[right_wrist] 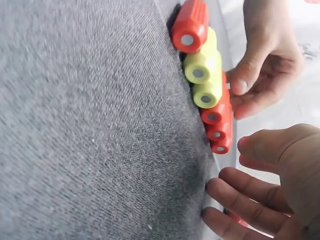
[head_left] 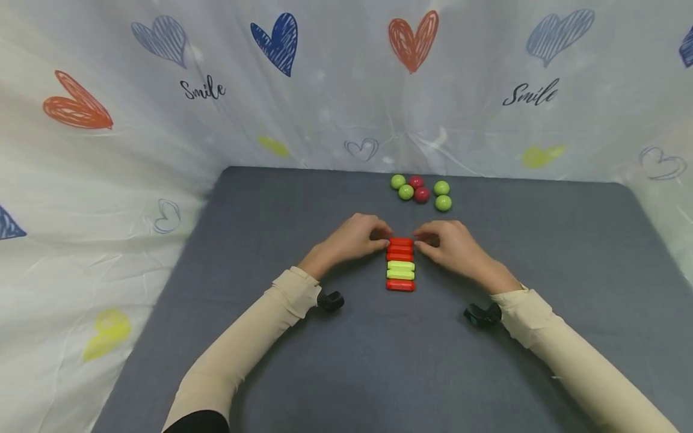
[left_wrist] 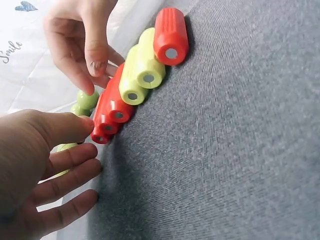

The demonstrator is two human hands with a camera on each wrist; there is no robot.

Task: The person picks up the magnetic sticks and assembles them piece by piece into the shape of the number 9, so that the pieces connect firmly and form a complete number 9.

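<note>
- A row of six bars (head_left: 400,265) lies on the grey table surface (head_left: 303,385), between the person's two hands, each bar set crosswise beside the next.
- At the far end of the row come three red bars (head_left: 400,249); two yellow-green bars (head_left: 400,274) follow in its middle, and a single red bar (head_left: 400,286) makes its near end.
- Both wrist views show small grey discs (left_wrist: 148,78) on the bar ends along each side of the row.
- The left hand (head_left: 358,236) is at the left of the row's far end, its thumb and fingers (left_wrist: 75,180) spread and pinching nothing; whether a fingertip touches the farthest red bar, I cannot tell.
- The right hand (head_left: 452,243) is at the right of the same end, fingers spread and loosely bent, thumb just beside the row with a gap showing in the right wrist view; it grips nothing.
- Beyond the row, well apart from it, sit four green balls (head_left: 441,188) and two red balls (head_left: 421,194) in a loose cluster.
- Cream sleeves (head_left: 243,337) and black wrist devices (head_left: 330,301) are nearer the person, to either side of the row.
- Far behind the row hangs a pale sheet (head_left: 335,108) printed with hearts (head_left: 413,42) and the word "Smile" (head_left: 530,93).
</note>
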